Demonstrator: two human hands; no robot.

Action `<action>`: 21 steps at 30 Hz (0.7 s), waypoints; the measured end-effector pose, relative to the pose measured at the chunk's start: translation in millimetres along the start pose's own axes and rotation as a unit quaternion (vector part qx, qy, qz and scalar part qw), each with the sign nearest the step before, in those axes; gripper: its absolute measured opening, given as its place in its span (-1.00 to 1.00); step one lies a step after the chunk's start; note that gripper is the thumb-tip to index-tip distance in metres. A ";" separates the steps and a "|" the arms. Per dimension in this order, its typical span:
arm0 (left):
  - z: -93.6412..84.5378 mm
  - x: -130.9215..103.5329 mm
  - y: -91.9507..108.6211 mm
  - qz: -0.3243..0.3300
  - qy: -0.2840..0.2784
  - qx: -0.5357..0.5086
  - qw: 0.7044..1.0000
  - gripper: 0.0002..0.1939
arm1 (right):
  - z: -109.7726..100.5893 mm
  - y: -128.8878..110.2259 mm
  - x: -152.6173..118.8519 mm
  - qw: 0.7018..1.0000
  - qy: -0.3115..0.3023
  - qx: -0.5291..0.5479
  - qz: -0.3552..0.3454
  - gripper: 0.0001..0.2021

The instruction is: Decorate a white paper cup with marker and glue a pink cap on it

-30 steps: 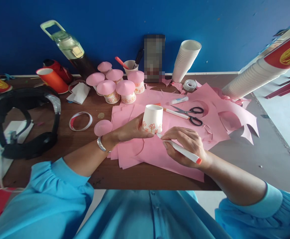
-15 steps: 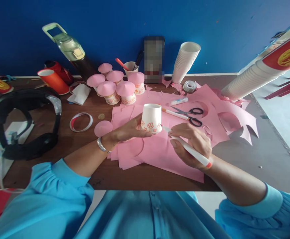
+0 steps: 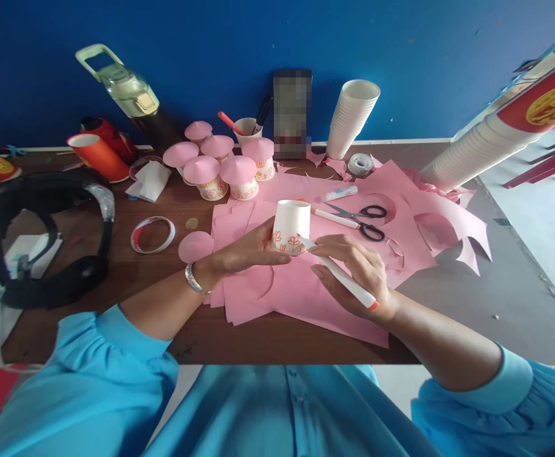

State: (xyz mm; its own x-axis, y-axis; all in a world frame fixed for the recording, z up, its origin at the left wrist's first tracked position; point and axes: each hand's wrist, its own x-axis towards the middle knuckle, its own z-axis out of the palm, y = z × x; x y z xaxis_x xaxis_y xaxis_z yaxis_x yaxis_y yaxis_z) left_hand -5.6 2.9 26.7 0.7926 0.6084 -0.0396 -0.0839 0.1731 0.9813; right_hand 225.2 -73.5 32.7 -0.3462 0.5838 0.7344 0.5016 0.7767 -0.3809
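Observation:
My left hand is closed around a small white paper cup, which it holds upside down above the pink paper. Orange-red flowers are drawn in a band near the cup's lower edge. Between the fingers of my right hand is a white marker with an orange end cap. Its tip meets the cup's lower right side, beside a flower. Behind the cup, several decorated cups carry pink paper cone tops.
Scissors, another marker and a glue stick lie on the paper. Stacked white cups stand by the wall. A tape roll, a black headband-like strap and a bottle are leftward.
My right hand has moved slightly left with the marker. The cup has turned a little in my left hand, bringing another flower under the tip.

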 end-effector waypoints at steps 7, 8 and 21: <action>-3.2 -0.8 -5.1 -0.007 0.012 0.009 1.000 -0.35 | -2.8 -0.2 3.1 0.999 0.008 0.038 -0.021 -0.77; -3.6 -1.3 -5.3 -0.004 0.011 0.003 1.000 -0.38 | -3.5 -0.6 3.8 0.999 0.008 0.037 -0.021 -0.77; -6.4 -3.8 -8.6 0.004 0.016 0.006 1.000 -0.53 | -1.7 -4.0 8.0 0.999 -0.011 0.033 -0.029 -0.79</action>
State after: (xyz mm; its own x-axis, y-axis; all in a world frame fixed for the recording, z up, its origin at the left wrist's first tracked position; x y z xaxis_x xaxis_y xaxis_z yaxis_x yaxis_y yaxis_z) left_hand -11.7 4.1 17.2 0.7723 0.6341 -0.0370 -0.0835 0.1591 0.9837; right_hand 221.8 -72.4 41.1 -0.3900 0.5421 0.7444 0.4266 0.8228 -0.3757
